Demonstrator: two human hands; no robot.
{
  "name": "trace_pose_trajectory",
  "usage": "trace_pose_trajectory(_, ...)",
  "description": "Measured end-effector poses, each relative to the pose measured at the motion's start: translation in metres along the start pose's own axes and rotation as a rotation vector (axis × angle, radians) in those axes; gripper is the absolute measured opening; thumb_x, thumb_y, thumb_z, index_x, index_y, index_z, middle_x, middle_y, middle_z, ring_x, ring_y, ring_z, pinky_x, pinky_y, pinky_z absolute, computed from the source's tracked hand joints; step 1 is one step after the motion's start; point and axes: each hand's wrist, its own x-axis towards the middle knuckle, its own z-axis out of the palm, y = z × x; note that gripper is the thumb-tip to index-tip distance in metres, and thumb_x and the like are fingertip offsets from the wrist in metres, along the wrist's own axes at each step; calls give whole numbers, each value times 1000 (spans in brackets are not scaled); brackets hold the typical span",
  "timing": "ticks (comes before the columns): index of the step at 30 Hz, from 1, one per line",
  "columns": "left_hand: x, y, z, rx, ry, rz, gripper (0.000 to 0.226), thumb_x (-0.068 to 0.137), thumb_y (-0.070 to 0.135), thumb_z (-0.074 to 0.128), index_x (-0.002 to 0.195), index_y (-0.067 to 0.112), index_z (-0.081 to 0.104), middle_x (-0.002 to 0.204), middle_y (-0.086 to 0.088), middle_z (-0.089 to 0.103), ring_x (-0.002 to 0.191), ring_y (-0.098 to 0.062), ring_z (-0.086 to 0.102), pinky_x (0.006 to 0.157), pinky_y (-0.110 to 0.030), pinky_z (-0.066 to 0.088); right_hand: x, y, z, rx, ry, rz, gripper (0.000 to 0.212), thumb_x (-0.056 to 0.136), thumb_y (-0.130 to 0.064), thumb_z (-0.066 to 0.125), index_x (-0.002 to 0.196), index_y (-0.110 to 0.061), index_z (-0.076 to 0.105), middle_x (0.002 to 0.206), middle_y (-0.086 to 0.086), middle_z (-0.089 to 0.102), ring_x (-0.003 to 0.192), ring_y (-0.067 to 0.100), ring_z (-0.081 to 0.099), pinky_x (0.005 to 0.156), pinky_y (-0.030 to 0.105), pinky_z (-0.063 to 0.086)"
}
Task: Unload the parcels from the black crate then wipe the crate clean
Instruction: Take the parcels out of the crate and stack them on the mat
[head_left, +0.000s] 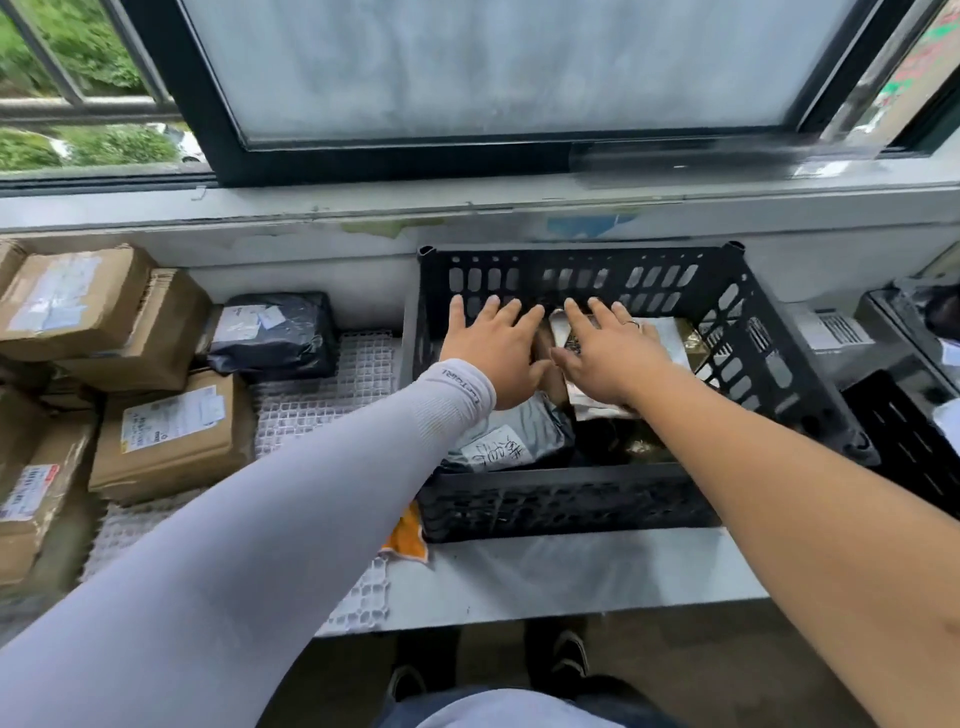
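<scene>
A black slotted crate stands on a grey table under the window. Inside it lie a grey mailer with handwriting, a white flat parcel and a gold-patterned package. Both my hands reach into the crate over the parcels with fingers spread and straight. My left hand, in a grey arm sleeve, hovers over the crate's left half. My right hand, with a ring on one finger, lies over the white parcel. Neither hand grips anything.
Several cardboard boxes and a dark plastic mailer sit on a white grid mat to the left. An orange cloth peeks from under the crate's front left corner. Another black crate stands at right.
</scene>
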Motion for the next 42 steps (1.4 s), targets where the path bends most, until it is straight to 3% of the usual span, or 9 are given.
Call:
trace_pose_trajectory(11,50,91,53,5,-226,-15,91,95,71,45,166,33,1,174,1,-1,160,-24,-4,125,-61,-4,4,111,30,-70,-257,-155,112,87,-79,53,162,-33,-16,172,1,-16,158,30,-11,126,60,10)
trace_pose_trajectory(15,62,103,66,0,-278,-17,100,88,81,44,165,36,-2,174,1,-7,159,-25,-10,125,-62,-5,7,124,42,-49,-351,-155,118,87,-52,69,160,-34,-21,171,1,-19,158,31,-12,123,63,18)
trace_pose_trajectory(19,73,107,75,7,-317,-1,106,85,86,45,164,38,-6,173,2,-11,159,-26,-13,125,-62,-6,6,125,50,-5,-391,-121,107,94,-27,62,160,-33,-23,170,1,-23,158,30,-15,122,65,18)
trace_pose_trajectory(28,68,95,81,-72,-224,-3,99,90,81,42,165,33,2,174,2,0,160,-26,-6,126,-58,-5,4,108,42,-16,-360,-92,93,103,-17,52,161,-33,-20,170,0,-21,158,31,-14,120,72,7)
trace_pose_trajectory(32,65,97,76,-58,-205,3,86,99,66,42,166,30,1,174,1,1,160,-25,-5,126,-59,-3,-2,103,37,-14,-350,-71,96,100,-6,49,161,-35,-19,170,0,-22,158,30,-15,120,72,6)
trace_pose_trajectory(37,60,98,77,-110,-196,-10,90,97,70,42,166,30,1,174,0,1,160,-26,-3,126,-59,-1,-8,99,34,-59,-248,-73,88,106,-24,51,162,-33,-16,172,3,-15,158,33,-12,120,72,3)
trace_pose_trajectory(42,55,97,74,-119,-142,-33,73,106,44,39,166,31,0,174,0,1,160,-26,-2,127,-57,2,-11,97,32,-122,-104,-106,83,105,-7,42,163,-31,-14,173,3,-11,158,33,-9,122,69,3)
